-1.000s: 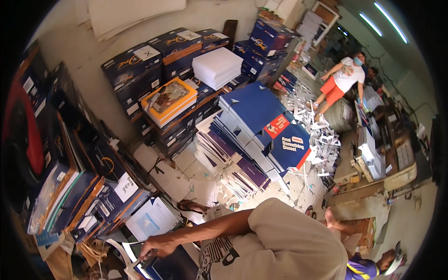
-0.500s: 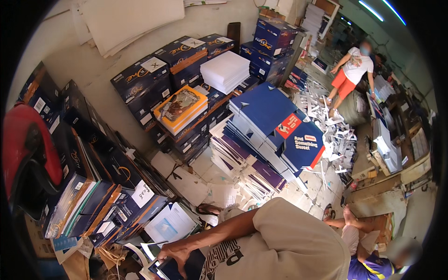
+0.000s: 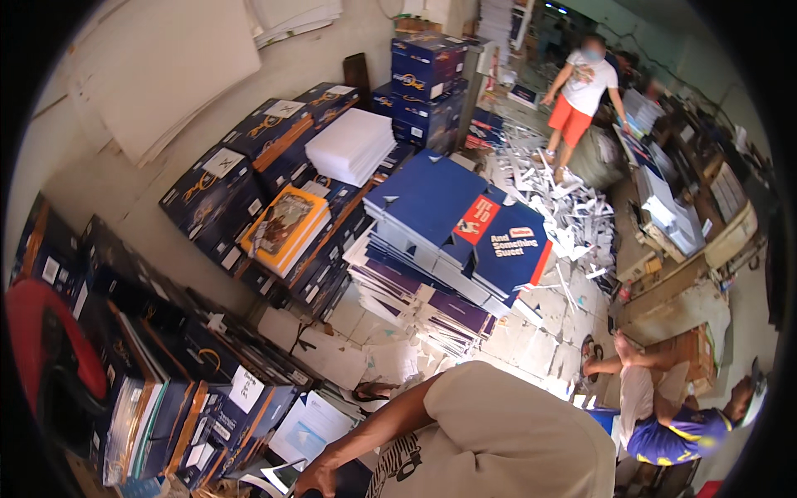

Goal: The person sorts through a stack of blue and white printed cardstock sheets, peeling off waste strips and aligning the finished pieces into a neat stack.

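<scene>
Hand [image 3: 320,480] reaches down among the sheets [image 3: 309,427], grip hidden; next move likely needs one sheet pinched free.

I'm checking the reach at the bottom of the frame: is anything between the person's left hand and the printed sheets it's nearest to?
Nothing visible. The left hand sits right at the loose printed sheets, beside the stacked dark boxes. Whether it grips anything cannot be told. The right hand is out of view.

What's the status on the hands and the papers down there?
One hand low at the frame's bottom edge, on a dark thing; grip unclear. White sheet lies just above it. Other hand not seen. Stacked boxes crowd its left.
</scene>
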Action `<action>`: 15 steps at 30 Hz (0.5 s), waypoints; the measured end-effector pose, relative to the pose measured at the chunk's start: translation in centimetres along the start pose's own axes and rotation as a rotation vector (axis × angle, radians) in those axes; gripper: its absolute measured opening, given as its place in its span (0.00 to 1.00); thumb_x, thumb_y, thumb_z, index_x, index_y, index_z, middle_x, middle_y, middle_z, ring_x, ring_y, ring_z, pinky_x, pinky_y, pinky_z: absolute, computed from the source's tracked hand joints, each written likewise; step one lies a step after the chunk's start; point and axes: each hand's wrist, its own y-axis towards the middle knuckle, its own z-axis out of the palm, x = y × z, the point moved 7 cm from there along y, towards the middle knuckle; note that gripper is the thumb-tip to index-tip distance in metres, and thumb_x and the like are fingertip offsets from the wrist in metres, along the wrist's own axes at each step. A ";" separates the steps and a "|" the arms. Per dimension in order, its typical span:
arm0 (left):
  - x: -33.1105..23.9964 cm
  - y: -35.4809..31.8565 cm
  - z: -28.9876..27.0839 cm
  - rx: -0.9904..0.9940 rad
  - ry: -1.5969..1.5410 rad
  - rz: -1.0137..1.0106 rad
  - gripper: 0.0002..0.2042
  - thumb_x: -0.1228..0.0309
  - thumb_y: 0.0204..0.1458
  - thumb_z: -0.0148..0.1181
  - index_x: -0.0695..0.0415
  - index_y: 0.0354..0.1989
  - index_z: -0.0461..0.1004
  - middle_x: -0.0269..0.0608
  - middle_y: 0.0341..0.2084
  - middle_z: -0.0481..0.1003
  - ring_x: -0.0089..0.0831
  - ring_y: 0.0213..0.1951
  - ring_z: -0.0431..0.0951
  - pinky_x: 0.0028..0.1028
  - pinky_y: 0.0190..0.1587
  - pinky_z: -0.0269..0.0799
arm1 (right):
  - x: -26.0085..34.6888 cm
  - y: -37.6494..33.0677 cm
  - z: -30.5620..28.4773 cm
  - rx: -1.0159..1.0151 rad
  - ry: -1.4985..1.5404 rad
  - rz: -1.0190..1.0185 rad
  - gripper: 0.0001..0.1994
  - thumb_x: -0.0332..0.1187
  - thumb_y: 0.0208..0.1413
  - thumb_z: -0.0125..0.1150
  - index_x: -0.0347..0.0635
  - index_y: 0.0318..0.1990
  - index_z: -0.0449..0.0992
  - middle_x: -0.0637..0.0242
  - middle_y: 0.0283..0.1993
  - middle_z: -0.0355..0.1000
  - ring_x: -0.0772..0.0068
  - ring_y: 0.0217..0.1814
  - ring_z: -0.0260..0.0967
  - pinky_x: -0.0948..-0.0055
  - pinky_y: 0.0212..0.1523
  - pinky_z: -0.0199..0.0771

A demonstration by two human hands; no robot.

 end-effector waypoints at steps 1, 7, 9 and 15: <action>-0.1 0.0 0.5 0.009 -0.002 -0.004 0.21 0.54 0.54 0.63 0.57 0.49 0.75 0.39 0.33 0.77 0.36 0.28 0.79 0.32 0.30 0.76 | 0.2 -0.1 -0.1 -0.013 -0.006 -0.005 0.27 0.42 0.39 0.81 0.33 0.43 0.77 0.61 0.37 0.78 0.76 0.39 0.73 0.70 0.37 0.73; -0.2 0.4 1.2 0.018 -0.041 -0.036 0.21 0.54 0.55 0.62 0.57 0.49 0.75 0.40 0.31 0.77 0.35 0.28 0.78 0.33 0.30 0.76 | 0.4 -0.8 -0.4 -0.079 0.007 -0.012 0.27 0.41 0.39 0.81 0.34 0.43 0.77 0.62 0.36 0.78 0.77 0.39 0.72 0.71 0.37 0.73; -0.2 0.4 0.7 -0.004 -0.060 -0.037 0.21 0.54 0.55 0.62 0.58 0.48 0.75 0.40 0.31 0.77 0.35 0.28 0.78 0.33 0.30 0.76 | 0.5 -0.8 -0.3 -0.083 0.020 -0.013 0.27 0.41 0.39 0.81 0.34 0.44 0.77 0.63 0.36 0.78 0.78 0.39 0.72 0.71 0.36 0.72; 0.0 0.2 -1.9 -0.077 -0.125 -0.059 0.21 0.54 0.55 0.61 0.58 0.48 0.75 0.40 0.29 0.76 0.35 0.28 0.78 0.33 0.31 0.76 | -0.4 -0.8 -0.5 -0.102 0.145 -0.046 0.25 0.39 0.41 0.80 0.34 0.44 0.78 0.68 0.33 0.78 0.82 0.34 0.71 0.75 0.32 0.71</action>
